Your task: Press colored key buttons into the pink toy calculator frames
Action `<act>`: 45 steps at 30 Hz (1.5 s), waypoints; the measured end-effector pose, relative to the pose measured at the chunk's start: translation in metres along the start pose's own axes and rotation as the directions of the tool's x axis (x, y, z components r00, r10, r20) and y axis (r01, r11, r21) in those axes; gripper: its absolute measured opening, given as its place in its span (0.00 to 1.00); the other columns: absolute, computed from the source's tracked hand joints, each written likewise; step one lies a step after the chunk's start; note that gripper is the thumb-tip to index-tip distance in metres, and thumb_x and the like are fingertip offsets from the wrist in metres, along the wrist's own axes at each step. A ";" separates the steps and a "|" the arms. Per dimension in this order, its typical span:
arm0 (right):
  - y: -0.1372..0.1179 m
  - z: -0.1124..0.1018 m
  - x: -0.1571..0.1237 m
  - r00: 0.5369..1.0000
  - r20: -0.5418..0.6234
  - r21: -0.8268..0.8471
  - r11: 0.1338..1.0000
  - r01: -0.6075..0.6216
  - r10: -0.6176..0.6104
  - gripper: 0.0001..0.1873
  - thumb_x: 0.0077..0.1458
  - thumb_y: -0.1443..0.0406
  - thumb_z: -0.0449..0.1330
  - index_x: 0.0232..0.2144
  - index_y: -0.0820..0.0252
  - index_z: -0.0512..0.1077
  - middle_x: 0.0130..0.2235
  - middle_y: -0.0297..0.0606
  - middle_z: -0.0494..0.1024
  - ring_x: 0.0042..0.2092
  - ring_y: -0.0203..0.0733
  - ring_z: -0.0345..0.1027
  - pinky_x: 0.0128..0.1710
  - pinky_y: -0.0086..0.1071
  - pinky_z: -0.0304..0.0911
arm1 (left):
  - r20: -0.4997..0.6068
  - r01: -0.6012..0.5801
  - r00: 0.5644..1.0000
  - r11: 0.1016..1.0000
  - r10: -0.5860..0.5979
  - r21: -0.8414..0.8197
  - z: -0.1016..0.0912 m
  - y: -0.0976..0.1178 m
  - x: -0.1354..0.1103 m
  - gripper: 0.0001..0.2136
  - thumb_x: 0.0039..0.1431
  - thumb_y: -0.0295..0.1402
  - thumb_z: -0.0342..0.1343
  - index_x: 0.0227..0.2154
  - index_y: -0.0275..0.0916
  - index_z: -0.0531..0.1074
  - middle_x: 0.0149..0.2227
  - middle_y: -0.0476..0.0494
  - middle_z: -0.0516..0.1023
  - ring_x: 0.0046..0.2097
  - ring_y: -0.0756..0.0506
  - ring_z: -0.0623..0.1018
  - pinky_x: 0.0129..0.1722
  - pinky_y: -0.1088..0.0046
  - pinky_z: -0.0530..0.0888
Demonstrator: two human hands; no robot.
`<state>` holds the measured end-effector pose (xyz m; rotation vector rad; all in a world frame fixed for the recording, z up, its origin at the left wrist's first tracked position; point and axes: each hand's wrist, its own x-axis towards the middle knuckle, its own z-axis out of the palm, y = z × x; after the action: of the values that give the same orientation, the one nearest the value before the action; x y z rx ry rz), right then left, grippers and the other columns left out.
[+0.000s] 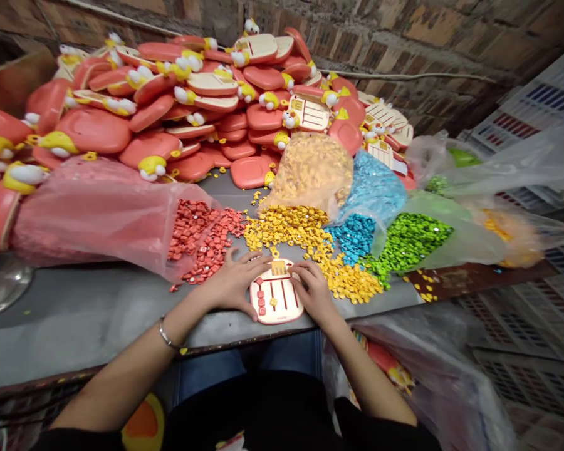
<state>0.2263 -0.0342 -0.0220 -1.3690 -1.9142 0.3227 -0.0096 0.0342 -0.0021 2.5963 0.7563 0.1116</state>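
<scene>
Yellow plastic pieces (286,228) beside right hand (313,291)

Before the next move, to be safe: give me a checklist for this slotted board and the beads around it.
Slotted board flat on the grey tabletop: ok.
Left hand and right hand at the board's edges: ok.
Red beads within reach: ok.
Yellow beads apart from blue beads: not ok, they touch.
Every bead seated in its slot: cannot tell.
</scene>
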 end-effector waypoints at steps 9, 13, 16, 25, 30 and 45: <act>0.002 -0.004 -0.001 0.998 0.065 0.075 0.997 0.017 -0.022 0.09 0.60 0.72 0.55 0.33 0.57 0.75 0.36 0.41 0.77 0.41 0.44 0.69 0.41 0.39 0.67 | 0.009 0.004 1.000 1.000 -0.004 -0.008 0.001 -0.001 0.000 0.48 0.44 0.62 0.58 0.64 0.43 0.54 0.66 0.34 0.56 0.66 0.30 0.53 0.59 0.43 0.34; -0.005 0.006 0.014 0.988 0.150 0.167 0.986 0.016 -0.041 0.08 0.58 0.72 0.57 0.31 0.57 0.75 0.34 0.38 0.78 0.40 0.43 0.71 0.42 0.38 0.67 | 0.018 0.005 1.000 1.000 -0.005 0.004 0.000 0.000 0.000 0.47 0.43 0.62 0.58 0.64 0.44 0.54 0.67 0.35 0.55 0.66 0.29 0.53 0.60 0.42 0.34; -0.012 0.007 0.024 0.966 0.247 0.205 0.978 0.030 -0.081 0.08 0.59 0.71 0.57 0.34 0.56 0.75 0.37 0.38 0.79 0.42 0.43 0.71 0.47 0.40 0.66 | 0.018 0.008 1.000 1.000 -0.008 0.009 0.000 0.000 -0.001 0.48 0.44 0.62 0.58 0.65 0.45 0.53 0.67 0.35 0.56 0.66 0.29 0.53 0.60 0.42 0.35; 0.022 -0.036 0.028 0.980 0.196 0.053 0.998 0.020 -0.030 0.09 0.61 0.70 0.55 0.40 0.59 0.75 0.42 0.43 0.76 0.46 0.44 0.67 0.47 0.41 0.65 | 0.025 0.019 1.000 1.000 -0.019 0.008 -0.001 -0.001 0.000 0.48 0.44 0.63 0.57 0.65 0.45 0.53 0.67 0.36 0.55 0.66 0.29 0.53 0.60 0.42 0.35; 0.052 -0.038 0.035 0.978 0.205 -0.264 0.960 0.094 -0.040 0.11 0.60 0.72 0.54 0.37 0.58 0.77 0.39 0.43 0.75 0.42 0.45 0.66 0.43 0.40 0.65 | 0.026 0.014 1.000 1.000 -0.014 0.016 -0.002 0.000 0.000 0.47 0.45 0.62 0.57 0.65 0.43 0.54 0.67 0.35 0.55 0.66 0.29 0.53 0.59 0.42 0.34; 0.018 -0.019 0.025 0.939 0.263 -0.027 0.972 0.235 -0.220 0.10 0.62 0.69 0.54 0.33 0.58 0.75 0.37 0.43 0.76 0.42 0.46 0.65 0.43 0.43 0.66 | 0.020 0.018 1.000 0.999 -0.019 0.048 0.001 -0.001 -0.001 0.47 0.44 0.62 0.57 0.65 0.44 0.54 0.66 0.35 0.56 0.66 0.28 0.53 0.60 0.43 0.36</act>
<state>0.2490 -0.0085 -0.0090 -1.1698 -2.2903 0.3472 -0.0107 0.0343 -0.0040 2.6309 0.7852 0.0612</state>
